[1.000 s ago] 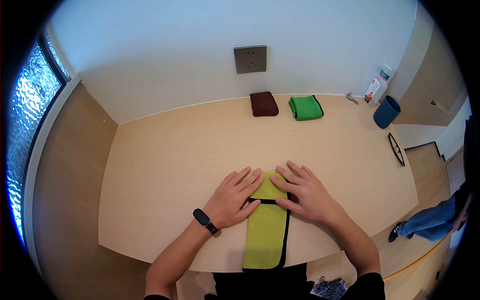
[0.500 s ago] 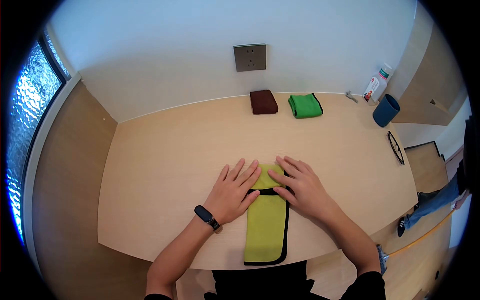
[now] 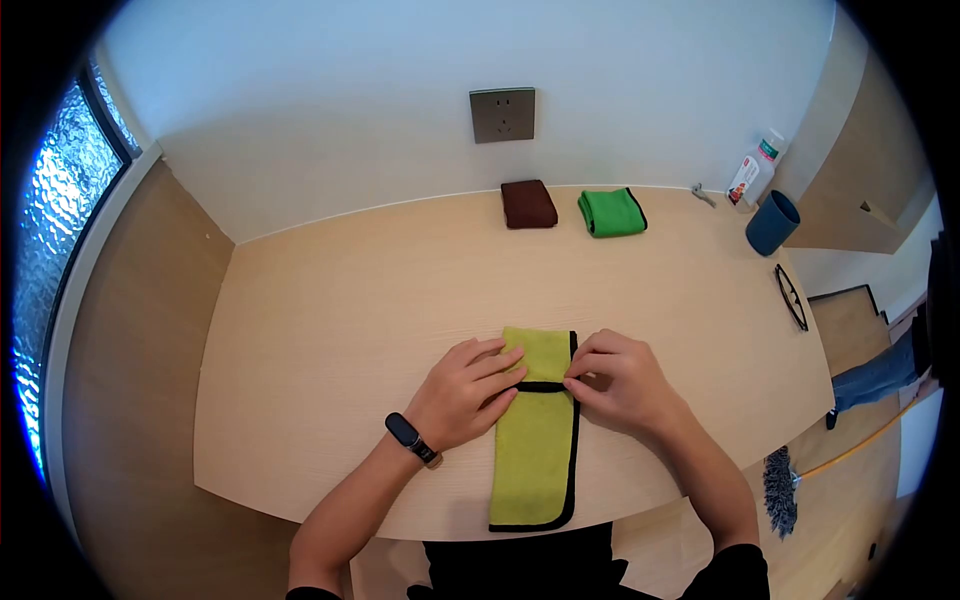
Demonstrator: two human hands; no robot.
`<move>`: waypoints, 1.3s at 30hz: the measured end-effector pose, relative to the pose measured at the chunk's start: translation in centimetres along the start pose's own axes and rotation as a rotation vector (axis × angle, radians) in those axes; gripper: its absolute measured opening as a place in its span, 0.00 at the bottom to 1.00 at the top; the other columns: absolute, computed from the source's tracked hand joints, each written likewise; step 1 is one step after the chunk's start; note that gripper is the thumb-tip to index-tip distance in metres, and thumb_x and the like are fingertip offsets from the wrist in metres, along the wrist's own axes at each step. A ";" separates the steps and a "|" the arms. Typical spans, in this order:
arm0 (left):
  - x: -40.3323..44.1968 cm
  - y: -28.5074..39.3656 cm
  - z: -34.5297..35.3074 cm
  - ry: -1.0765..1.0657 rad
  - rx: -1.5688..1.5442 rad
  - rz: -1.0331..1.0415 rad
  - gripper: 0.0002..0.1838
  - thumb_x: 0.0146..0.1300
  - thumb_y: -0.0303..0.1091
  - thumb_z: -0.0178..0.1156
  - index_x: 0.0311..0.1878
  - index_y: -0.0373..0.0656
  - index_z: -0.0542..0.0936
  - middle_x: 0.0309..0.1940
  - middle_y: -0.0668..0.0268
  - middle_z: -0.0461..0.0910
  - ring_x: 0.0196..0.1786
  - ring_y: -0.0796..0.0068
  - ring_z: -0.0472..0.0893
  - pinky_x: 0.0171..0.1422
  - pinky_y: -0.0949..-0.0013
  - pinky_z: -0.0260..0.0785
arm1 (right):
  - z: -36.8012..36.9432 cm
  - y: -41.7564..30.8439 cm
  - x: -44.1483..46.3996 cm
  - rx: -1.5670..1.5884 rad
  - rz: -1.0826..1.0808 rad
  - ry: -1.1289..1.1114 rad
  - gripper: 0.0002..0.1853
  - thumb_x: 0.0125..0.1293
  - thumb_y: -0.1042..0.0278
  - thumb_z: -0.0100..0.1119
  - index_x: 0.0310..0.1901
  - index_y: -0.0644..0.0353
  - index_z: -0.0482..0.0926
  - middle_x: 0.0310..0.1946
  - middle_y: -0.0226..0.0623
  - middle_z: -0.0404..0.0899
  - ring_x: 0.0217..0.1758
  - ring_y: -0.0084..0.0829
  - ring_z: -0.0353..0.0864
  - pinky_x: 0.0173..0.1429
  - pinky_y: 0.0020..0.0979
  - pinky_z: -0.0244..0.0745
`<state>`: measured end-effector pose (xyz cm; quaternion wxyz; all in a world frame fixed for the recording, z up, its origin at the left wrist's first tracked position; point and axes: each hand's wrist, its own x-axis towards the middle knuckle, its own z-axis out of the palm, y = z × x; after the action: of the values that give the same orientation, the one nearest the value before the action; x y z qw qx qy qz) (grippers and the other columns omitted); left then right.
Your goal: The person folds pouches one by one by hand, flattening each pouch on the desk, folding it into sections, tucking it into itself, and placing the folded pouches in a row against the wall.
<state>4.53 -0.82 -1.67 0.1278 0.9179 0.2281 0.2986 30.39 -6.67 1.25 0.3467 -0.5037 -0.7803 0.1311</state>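
A yellow-green cloth [image 3: 533, 455] with black edging lies in a long strip near the table's front edge, its far part folded over toward me. The black hem of that fold crosses the strip between my hands. My left hand [image 3: 462, 392] rests on the cloth's left side, fingers stretched out, a black band on the wrist. On the right side my right hand [image 3: 622, 385] pinches the cloth's edge at the end of the hem, thumb against forefinger.
Along the wall lie a folded brown cloth [image 3: 529, 204] and a folded green cloth [image 3: 612, 212]. Farther right are a small grey object [image 3: 703, 195], a white bottle [image 3: 755, 172], a blue cup [image 3: 773, 222] and glasses [image 3: 791, 297]. Beyond the table, a person [image 3: 875, 380] stands near a mop [image 3: 780, 490].
My right hand has gone from lying flat to pinching the cloth's right edge. My left hand has slid slightly back toward me. The mop on the floor has come further into view.
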 end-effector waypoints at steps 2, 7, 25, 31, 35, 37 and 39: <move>0.0 0.0 0.1 0.000 -0.001 -0.002 0.14 0.61 0.29 0.69 0.51 0.41 0.88 0.60 0.62 0.85 0.67 0.55 0.78 0.71 0.51 0.71 | 0.1 0.2 -0.1 0.039 0.015 -0.008 0.04 0.54 0.73 0.74 0.30 0.59 0.87 0.33 0.35 0.84 0.36 0.35 0.85 0.40 0.34 0.82; 0.0 -0.2 0.3 0.000 -0.034 -0.011 0.15 0.61 0.28 0.69 0.52 0.42 0.88 0.60 0.62 0.84 0.67 0.55 0.78 0.70 0.51 0.71 | -0.1 0.2 -0.1 0.025 0.012 -0.055 0.03 0.56 0.72 0.73 0.32 0.59 0.88 0.34 0.35 0.84 0.36 0.36 0.85 0.41 0.35 0.82; 0.1 0.1 0.2 -0.039 -0.071 -0.117 0.19 0.66 0.29 0.66 0.60 0.41 0.83 0.66 0.59 0.80 0.71 0.52 0.75 0.74 0.54 0.70 | 1.0 -0.5 0.3 -0.093 0.018 -0.007 0.19 0.55 0.64 0.78 0.48 0.56 0.88 0.50 0.36 0.81 0.51 0.37 0.82 0.51 0.36 0.83; 0.0 0.0 0.3 -0.062 -0.065 -0.125 0.24 0.67 0.29 0.65 0.67 0.40 0.79 0.70 0.57 0.77 0.75 0.49 0.71 0.76 0.54 0.68 | 1.3 -0.1 0.3 -0.139 -0.006 0.009 0.17 0.57 0.65 0.77 0.48 0.56 0.88 0.52 0.37 0.82 0.53 0.38 0.82 0.51 0.37 0.83; -0.1 0.0 0.4 -0.092 -0.064 -0.124 0.26 0.69 0.29 0.63 0.70 0.40 0.76 0.72 0.56 0.74 0.77 0.49 0.69 0.78 0.54 0.66 | 1.4 0.5 0.3 -0.126 -0.016 0.041 0.17 0.57 0.65 0.77 0.48 0.57 0.89 0.51 0.37 0.83 0.53 0.38 0.82 0.51 0.37 0.83; -0.1 0.0 0.4 -0.099 -0.062 -0.122 0.26 0.69 0.29 0.63 0.71 0.41 0.75 0.73 0.56 0.73 0.77 0.48 0.68 0.78 0.54 0.65 | 1.4 0.6 0.3 -0.131 -0.021 0.057 0.16 0.56 0.65 0.77 0.47 0.57 0.89 0.50 0.37 0.84 0.52 0.38 0.82 0.51 0.37 0.83; -0.1 0.0 0.4 -0.103 -0.046 -0.109 0.27 0.69 0.29 0.62 0.72 0.41 0.75 0.74 0.55 0.72 0.78 0.48 0.67 0.79 0.54 0.65 | 1.3 0.4 0.3 -0.135 -0.023 0.049 0.16 0.56 0.66 0.76 0.47 0.57 0.89 0.51 0.36 0.84 0.53 0.37 0.82 0.51 0.36 0.83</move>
<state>4.67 -0.92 -2.03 0.1767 0.9150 0.2639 0.2487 29.72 -5.99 0.23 0.3324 -0.5198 -0.7846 0.0618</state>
